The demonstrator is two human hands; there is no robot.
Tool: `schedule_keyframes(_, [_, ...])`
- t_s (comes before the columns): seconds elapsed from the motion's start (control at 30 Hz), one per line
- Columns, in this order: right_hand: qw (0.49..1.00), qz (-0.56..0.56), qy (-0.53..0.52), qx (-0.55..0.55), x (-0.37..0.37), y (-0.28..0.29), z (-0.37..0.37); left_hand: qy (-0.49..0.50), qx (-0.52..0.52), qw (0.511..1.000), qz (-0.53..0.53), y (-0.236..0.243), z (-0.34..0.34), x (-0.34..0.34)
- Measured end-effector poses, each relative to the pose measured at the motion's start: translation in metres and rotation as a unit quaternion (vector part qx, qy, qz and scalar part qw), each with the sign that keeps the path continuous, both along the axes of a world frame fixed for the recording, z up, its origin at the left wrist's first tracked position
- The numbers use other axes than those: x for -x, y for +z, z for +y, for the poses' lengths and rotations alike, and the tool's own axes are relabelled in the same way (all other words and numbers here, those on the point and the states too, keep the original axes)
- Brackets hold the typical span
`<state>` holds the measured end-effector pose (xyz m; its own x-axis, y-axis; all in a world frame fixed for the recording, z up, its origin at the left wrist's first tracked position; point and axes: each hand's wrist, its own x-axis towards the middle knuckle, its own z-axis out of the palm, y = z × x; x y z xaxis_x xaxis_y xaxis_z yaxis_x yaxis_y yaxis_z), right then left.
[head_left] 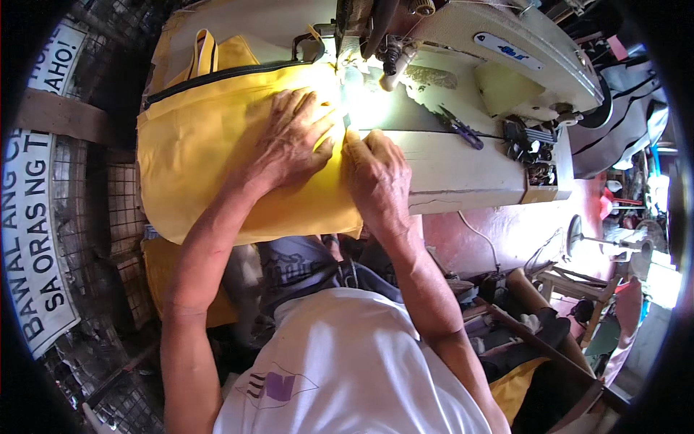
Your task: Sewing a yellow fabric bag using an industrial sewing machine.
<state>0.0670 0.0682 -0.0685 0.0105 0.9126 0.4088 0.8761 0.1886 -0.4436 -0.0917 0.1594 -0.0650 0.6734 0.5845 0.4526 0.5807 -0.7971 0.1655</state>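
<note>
A yellow fabric piece (195,173) covers the left part of the sewing machine's bed, its near edge hanging over the front. Along its far edge runs a black zipper (224,79), with a yellow strap loop (205,52) standing up beyond it. My left hand (295,137) lies flat on the fabric, fingers spread. At the fabric's right edge, just below the brightly lit needle area, my right hand (377,170) has its fingers curled and pinched on that edge. The sewing machine (463,36) stands across the far side; glare hides the needle and presser foot.
Thread snips (460,129) lie on the bed to the right of my right hand. Farther right, small black metal parts (531,141) sit at the table's end. A wire mesh wall (130,239) with a printed sign (45,289) rises at left. More yellow fabric (517,387) lies low at right.
</note>
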Motion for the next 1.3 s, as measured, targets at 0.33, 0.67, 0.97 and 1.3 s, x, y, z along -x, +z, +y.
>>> schedule_keyframes(0.33, [1.0,-0.004,0.017,-0.007,0.0,0.003,0.012,-0.049,0.029,0.998,-0.019,0.013,0.013,0.001])
schedule_keyframes(0.67, [1.0,-0.016,0.003,0.011,0.005,-0.001,0.039,-0.139,0.009,0.989,-0.058,0.013,0.049,0.003])
schedule_keyframes(0.97, [1.0,-0.019,-0.004,0.002,0.009,0.006,0.046,-0.134,-0.026,0.988,-0.072,0.004,0.061,0.005])
schedule_keyframes(1.3, [0.999,0.009,-0.05,-0.009,0.003,-0.002,0.019,-0.187,-0.069,0.979,0.05,0.016,0.059,0.012])
